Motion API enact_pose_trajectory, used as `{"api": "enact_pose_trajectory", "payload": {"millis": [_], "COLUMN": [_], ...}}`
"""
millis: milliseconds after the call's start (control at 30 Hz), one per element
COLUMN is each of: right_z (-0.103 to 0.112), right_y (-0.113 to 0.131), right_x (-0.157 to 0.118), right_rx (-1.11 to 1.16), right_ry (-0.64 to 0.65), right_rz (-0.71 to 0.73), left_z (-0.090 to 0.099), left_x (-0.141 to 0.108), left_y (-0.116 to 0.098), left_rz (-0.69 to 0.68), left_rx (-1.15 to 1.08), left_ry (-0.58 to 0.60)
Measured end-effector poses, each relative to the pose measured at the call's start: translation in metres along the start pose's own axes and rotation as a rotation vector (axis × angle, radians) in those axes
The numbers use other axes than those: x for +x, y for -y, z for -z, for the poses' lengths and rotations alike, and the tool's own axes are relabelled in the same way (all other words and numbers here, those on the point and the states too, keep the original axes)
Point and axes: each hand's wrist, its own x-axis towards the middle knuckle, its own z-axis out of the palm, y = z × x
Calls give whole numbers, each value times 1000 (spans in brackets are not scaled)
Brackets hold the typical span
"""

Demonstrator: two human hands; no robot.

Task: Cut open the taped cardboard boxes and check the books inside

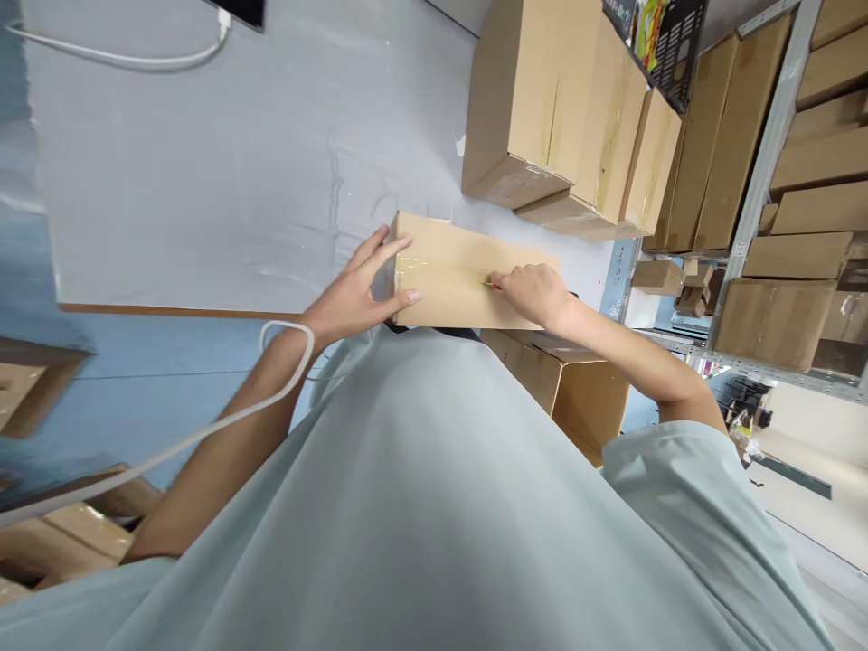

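A long closed cardboard box (454, 271) lies on the grey tabletop, close against my body, with clear tape along its upper face. My left hand (359, 285) grips the box's left end, its thumb at the near corner and fingers at the far one. Over the right part of the box, my right hand (533, 291) is closed around a box cutter (495, 286). Only the cutter's red front, a thin blade and a dark rear end show. Its tip points left and meets the taped face; how deep it sits I cannot tell.
Several cardboard boxes (562, 108) stand at the table's back right. An open carton (589, 402) is below right of the table edge. Shelves of boxes (779, 298) rise on the right. A white cable (223, 420) crosses my left forearm; a dark device (244, 9) lies at the top.
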Motion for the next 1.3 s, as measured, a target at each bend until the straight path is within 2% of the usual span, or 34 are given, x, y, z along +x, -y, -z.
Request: {"api": "enact_pose_trajectory", "payload": {"millis": [100,167,267,333,400,500,700,800,933,1000,1067,1167,1233,1300], "right_z": [-2,-3,-5,-8,-15,-35,-104,-133,-182,-217,-256,-301,-312,-306], "right_y": [-20,-29,-35,-39,-46,-69,-127,-144,-159,-160,-153,-123,-93,-59], "right_x": [-13,-16,-13,-11,-12,-22,-51,-51,-29,-12,7,40,63,84], "right_rx": [2,25,60,68,77,104,154,210,352,477,636,1021,1340,1631], "right_ry": [103,118,98,67,50,61,110,54,-98,-223,-369,-555,-580,-534], "right_rz": [-47,-38,10,36,53,61,10,35,150,216,215,-42,-234,-348], "left_z": [-2,-11,-38,-59,-75,-84,-82,-85,-87,-82,-72,-48,-29,-14], "left_x": [2,8,25,38,48,54,49,50,53,53,50,42,36,31], "left_y": [-12,-31,-70,-92,-102,-97,-70,-65,-63,-60,-55,-43,-35,-29], "left_rz": [58,78,73,69,80,106,119,87,42,35,52,97,118,144], "left_rx": [47,108,238,284,311,414,670,714,747,758,770,760,731,708], "left_ry": [-70,-178,-388,-433,-423,-434,-425,-479,-514,-514,-510,-520,-523,-526]}}
